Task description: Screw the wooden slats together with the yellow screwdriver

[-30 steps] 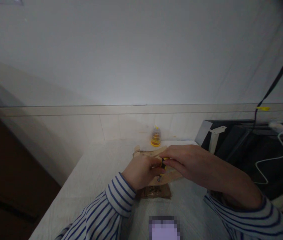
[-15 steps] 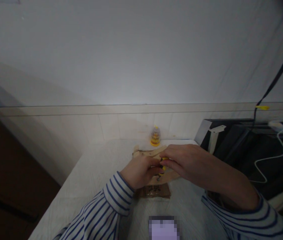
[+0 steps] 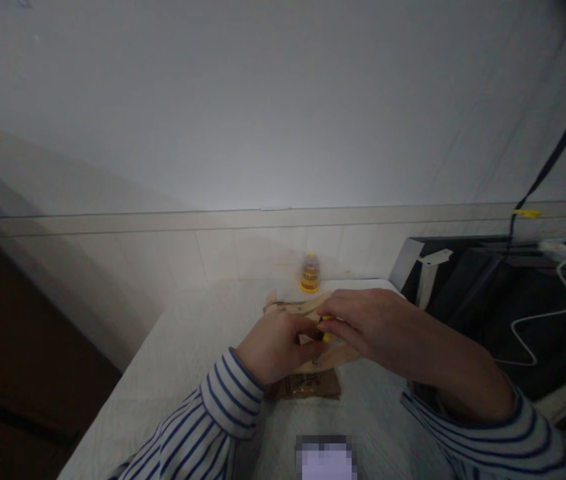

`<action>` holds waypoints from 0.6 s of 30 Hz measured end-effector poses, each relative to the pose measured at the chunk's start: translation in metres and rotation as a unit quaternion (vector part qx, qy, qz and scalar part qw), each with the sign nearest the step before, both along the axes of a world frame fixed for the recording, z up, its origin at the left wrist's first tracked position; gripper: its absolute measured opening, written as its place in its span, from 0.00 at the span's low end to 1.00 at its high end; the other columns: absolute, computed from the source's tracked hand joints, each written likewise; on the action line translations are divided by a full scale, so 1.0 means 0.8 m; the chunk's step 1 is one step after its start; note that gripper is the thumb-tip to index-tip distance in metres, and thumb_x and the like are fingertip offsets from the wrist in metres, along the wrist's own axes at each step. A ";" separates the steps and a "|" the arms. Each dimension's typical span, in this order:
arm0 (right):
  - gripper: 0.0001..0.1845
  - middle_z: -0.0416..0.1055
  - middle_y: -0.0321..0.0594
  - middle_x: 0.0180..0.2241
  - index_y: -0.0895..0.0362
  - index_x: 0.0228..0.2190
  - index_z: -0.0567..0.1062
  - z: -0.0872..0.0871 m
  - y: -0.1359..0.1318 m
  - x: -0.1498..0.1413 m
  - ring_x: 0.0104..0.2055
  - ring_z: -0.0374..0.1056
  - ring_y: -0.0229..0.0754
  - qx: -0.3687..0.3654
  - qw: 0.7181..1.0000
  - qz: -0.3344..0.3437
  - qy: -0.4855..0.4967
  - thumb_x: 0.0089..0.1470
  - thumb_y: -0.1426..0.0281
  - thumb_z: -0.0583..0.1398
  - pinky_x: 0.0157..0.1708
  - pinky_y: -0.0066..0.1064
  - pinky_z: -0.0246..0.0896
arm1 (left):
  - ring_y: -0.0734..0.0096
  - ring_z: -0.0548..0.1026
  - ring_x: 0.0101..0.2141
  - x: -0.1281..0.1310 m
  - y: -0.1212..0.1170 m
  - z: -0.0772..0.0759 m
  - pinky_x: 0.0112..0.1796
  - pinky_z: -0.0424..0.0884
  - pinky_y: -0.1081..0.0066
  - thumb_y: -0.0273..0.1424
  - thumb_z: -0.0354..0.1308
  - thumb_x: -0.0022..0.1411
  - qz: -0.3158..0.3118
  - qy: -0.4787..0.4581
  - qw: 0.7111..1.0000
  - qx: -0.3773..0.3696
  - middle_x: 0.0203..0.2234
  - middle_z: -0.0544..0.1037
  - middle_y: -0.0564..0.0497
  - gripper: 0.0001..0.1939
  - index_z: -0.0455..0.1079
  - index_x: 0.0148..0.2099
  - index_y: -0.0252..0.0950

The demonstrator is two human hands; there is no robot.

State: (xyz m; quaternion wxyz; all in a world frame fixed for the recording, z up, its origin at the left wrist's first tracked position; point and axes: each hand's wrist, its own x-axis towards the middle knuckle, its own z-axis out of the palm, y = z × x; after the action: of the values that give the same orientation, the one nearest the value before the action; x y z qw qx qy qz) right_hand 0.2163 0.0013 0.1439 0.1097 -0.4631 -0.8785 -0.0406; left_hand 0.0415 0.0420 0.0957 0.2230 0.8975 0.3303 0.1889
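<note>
A small yellow-and-black screwdriver (image 3: 327, 337) stands roughly upright between my two hands, mostly covered by fingers. My right hand (image 3: 363, 323) pinches its top from above, thumb against the forefinger. Lower down, my left hand (image 3: 275, 345) has thumb and forefinger curled round the tool's side. Beneath both hands lies a pale wooden piece (image 3: 305, 307) with long strips and small dark holes; my hands hide its middle. The tip of the screwdriver is out of sight.
A yellow beehive-shaped bit case (image 3: 310, 273) stands by the wall. A brown packet (image 3: 307, 385) lies on the white-covered table (image 3: 197, 320) in front of the wood. A phone-like pixelated object (image 3: 327, 460) is nearest me. Black panels (image 3: 477, 293) and a white cable (image 3: 517, 327) stand at right.
The whole view has shifted slightly. My left thumb and forefinger have moved a little on the screwdriver, while my right hand keeps its pinch. The wooden piece stays in place.
</note>
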 end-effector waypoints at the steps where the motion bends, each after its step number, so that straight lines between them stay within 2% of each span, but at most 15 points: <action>1: 0.10 0.72 0.40 0.28 0.58 0.29 0.72 0.000 0.000 0.000 0.32 0.68 0.42 -0.002 1.000 -0.001 0.001 0.58 0.70 0.52 0.32 0.33 0.57 | 0.71 0.71 0.29 0.001 0.000 0.000 0.33 0.64 0.74 0.35 0.57 0.58 -0.001 -0.005 1.000 0.000 0.28 0.77 0.52 0.10 0.75 0.39 0.37; 8: 0.09 0.72 0.39 0.30 0.57 0.30 0.72 0.000 0.000 -0.002 0.33 0.68 0.42 -0.009 1.000 -0.012 0.002 0.57 0.71 0.52 0.33 0.34 0.58 | 0.70 0.72 0.31 0.006 0.001 -0.009 0.33 0.64 0.74 0.36 0.58 0.58 0.026 -0.020 0.999 0.019 0.28 0.77 0.52 0.09 0.75 0.36 0.38; 13: 0.06 0.73 0.36 0.35 0.53 0.35 0.72 0.006 -0.006 -0.004 0.37 0.68 0.42 -0.021 0.999 0.002 0.030 0.55 0.70 0.55 0.36 0.34 0.59 | 0.69 0.72 0.33 0.004 -0.001 -0.007 0.34 0.64 0.74 0.35 0.57 0.59 0.015 -0.021 0.998 0.049 0.32 0.78 0.51 0.09 0.75 0.37 0.37; 18: 0.09 0.72 0.37 0.38 0.54 0.37 0.71 0.011 -0.012 0.001 0.40 0.67 0.42 -0.043 0.997 0.036 0.054 0.55 0.72 0.54 0.40 0.34 0.59 | 0.71 0.72 0.31 0.004 -0.003 -0.007 0.32 0.63 0.75 0.37 0.56 0.59 0.020 -0.015 0.998 0.051 0.28 0.77 0.52 0.10 0.75 0.34 0.37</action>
State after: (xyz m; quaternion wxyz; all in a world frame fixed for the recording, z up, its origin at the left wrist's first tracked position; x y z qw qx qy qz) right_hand 0.2173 -0.0082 0.1528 0.1383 -0.4372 -0.8883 0.0264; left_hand 0.0446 0.0393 0.0902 0.1781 0.8978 0.3351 0.2234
